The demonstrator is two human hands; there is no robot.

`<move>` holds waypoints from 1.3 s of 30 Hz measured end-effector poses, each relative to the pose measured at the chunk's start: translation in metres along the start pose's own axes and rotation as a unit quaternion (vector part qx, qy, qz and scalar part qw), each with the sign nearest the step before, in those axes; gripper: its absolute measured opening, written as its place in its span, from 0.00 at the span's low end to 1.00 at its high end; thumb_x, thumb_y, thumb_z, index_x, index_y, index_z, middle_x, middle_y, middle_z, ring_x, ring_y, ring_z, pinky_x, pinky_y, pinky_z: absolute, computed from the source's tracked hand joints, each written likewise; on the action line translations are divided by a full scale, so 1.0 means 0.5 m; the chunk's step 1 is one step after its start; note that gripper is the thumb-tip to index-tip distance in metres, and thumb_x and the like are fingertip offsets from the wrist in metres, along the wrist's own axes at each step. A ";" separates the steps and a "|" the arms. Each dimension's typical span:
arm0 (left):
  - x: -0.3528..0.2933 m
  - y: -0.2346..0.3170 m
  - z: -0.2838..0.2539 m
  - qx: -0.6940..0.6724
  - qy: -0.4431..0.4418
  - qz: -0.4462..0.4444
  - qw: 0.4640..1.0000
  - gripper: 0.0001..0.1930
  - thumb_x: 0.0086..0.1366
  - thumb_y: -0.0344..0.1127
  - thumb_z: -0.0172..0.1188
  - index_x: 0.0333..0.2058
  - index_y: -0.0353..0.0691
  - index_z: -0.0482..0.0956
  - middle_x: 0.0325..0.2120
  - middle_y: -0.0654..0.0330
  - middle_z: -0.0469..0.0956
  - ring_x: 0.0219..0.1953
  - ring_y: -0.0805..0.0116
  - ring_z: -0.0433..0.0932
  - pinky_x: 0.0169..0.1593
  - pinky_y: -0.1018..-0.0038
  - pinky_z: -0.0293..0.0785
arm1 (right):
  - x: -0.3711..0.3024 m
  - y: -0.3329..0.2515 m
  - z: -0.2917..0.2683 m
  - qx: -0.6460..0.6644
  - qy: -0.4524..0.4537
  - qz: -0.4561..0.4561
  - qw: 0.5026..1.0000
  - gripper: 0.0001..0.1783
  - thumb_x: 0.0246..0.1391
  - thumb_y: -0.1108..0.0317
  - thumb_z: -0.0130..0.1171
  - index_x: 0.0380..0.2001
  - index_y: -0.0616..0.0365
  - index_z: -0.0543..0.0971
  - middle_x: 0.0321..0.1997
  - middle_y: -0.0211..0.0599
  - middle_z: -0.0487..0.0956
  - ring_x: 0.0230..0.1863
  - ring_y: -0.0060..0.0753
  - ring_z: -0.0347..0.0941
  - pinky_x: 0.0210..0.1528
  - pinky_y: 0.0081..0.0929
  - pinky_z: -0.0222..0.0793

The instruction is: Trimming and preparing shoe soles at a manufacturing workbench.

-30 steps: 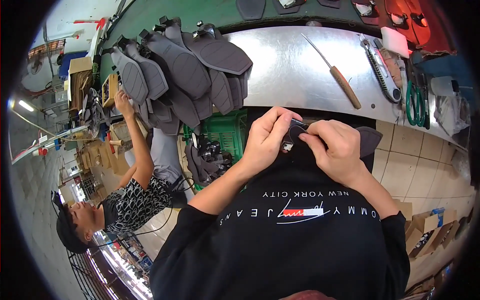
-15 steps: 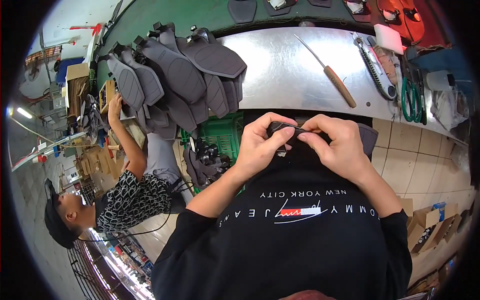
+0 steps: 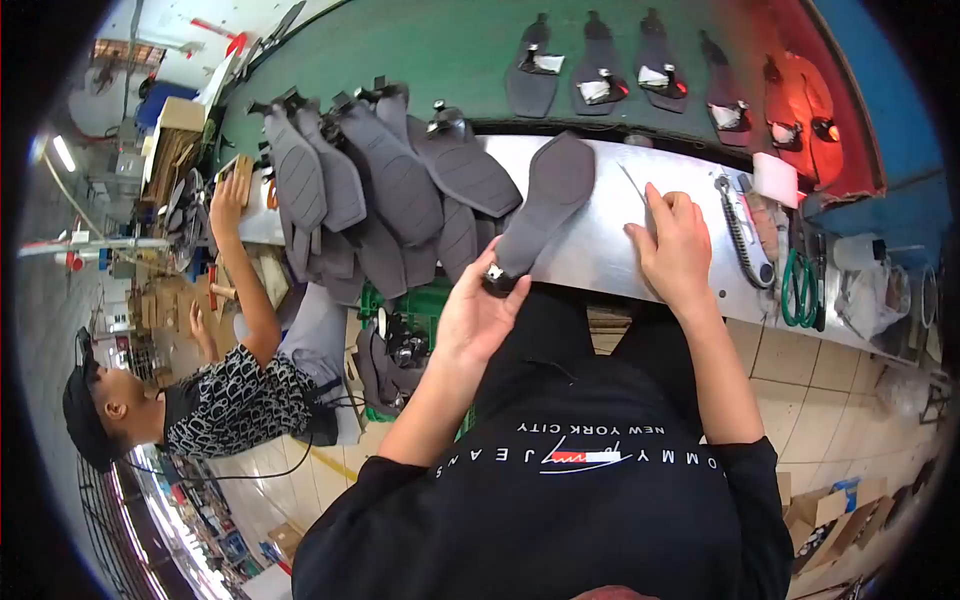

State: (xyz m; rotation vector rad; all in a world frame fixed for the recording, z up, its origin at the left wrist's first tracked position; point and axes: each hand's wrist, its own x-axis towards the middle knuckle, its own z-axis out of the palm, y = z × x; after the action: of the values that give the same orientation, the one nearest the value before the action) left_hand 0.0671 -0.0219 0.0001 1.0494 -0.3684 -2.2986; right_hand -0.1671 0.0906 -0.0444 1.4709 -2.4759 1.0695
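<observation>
While the left hand reaches forward from the lap with its forearm slanting up from the lower edge, its fingers close around the narrow near end of a grey shoe sole. The sole lies flat-side up, stretching away from the hand across the near edge of the metal table, its broad end resting just beside a pile of similar grey soles. The right hand lies palm down on the table top, fingers spread and loosely curled over the thin tool with a wooden handle; whether it actually grips the tool cannot be told.

Half a second earlier both hands were pressed together at the person's chest, pinching a dark piece between them. They have since parted: the left has carried the sole out to the table, and the right has gone across to the tool, which lay untouched before. At the far left a co-worker's hand rests on the table's other end.
</observation>
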 end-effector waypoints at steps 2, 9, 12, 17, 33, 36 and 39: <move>0.007 0.002 -0.007 -0.077 0.003 -0.057 0.995 0.13 0.64 0.36 0.60 0.48 0.44 0.78 0.46 0.64 0.77 0.47 0.69 0.76 0.46 0.69 0.81 | -0.005 0.017 0.011 -0.009 -0.002 -0.020 1.000 0.16 0.52 0.74 0.58 0.46 0.62 0.78 0.38 0.39 0.76 0.34 0.43 0.71 0.40 0.35 0.68; 0.023 -0.034 0.020 -0.174 -0.006 -0.173 0.969 0.09 0.66 0.40 0.59 0.40 0.42 0.79 0.35 0.62 0.81 0.37 0.69 0.79 0.27 0.80 0.74 | -0.070 -0.129 -0.098 0.456 -0.224 0.176 0.843 0.27 0.59 0.78 0.48 0.63 0.55 0.68 0.23 0.29 0.76 0.22 0.15 0.67 0.27 0.17 0.64; 0.026 -0.060 0.039 -0.174 -0.013 -0.185 0.967 0.13 0.66 0.45 0.60 0.41 0.42 0.79 0.38 0.60 0.82 0.38 0.69 0.79 0.20 0.82 0.61 | -0.093 -0.156 -0.082 0.529 -0.307 0.242 0.754 0.35 0.58 0.78 0.49 0.69 0.50 0.59 0.19 0.27 0.74 0.20 0.15 0.66 0.28 0.16 0.64; 0.023 -0.086 0.039 -0.130 -0.025 -0.193 0.972 0.13 0.65 0.46 0.61 0.40 0.44 0.78 0.34 0.63 0.81 0.31 0.74 0.74 0.19 0.81 0.56 | -0.141 -0.125 -0.016 0.550 -0.271 0.210 0.762 0.32 0.62 0.77 0.48 0.69 0.55 0.58 0.21 0.26 0.72 0.21 0.12 0.63 0.24 0.13 0.60; 0.025 -0.097 0.064 0.215 -0.007 0.249 0.945 0.33 0.71 0.60 0.44 0.22 0.34 0.79 0.21 0.59 0.79 0.23 0.75 0.75 0.32 0.79 0.71 | -0.130 -0.155 -0.069 0.637 -0.357 0.331 0.598 0.31 0.64 0.69 0.50 0.69 0.52 0.56 0.18 0.27 0.68 0.14 0.15 0.60 0.16 0.13 0.52; 0.036 -0.096 0.053 0.230 -0.027 0.293 0.928 0.35 0.71 0.60 0.43 0.20 0.33 0.78 0.19 0.61 0.77 0.22 0.75 0.73 0.31 0.78 0.69 | -0.124 -0.152 -0.070 0.666 -0.314 0.371 0.566 0.21 0.65 0.68 0.48 0.61 0.58 0.66 0.18 0.28 0.66 0.14 0.16 0.58 0.15 0.14 0.52; 0.033 -0.086 0.056 0.243 -0.035 0.330 0.911 0.38 0.72 0.61 0.40 0.18 0.31 0.77 0.17 0.62 0.73 0.22 0.75 0.71 0.31 0.78 0.68 | -0.112 -0.135 -0.087 0.713 -0.216 0.362 0.560 0.13 0.66 0.68 0.49 0.50 0.61 0.74 0.18 0.29 0.70 0.15 0.17 0.62 0.16 0.14 0.56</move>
State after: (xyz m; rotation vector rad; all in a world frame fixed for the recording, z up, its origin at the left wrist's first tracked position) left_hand 0.0207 0.0026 -0.0115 0.8744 -1.1754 -1.6567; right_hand -0.0952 0.1382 0.0021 0.4365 -2.1985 3.8836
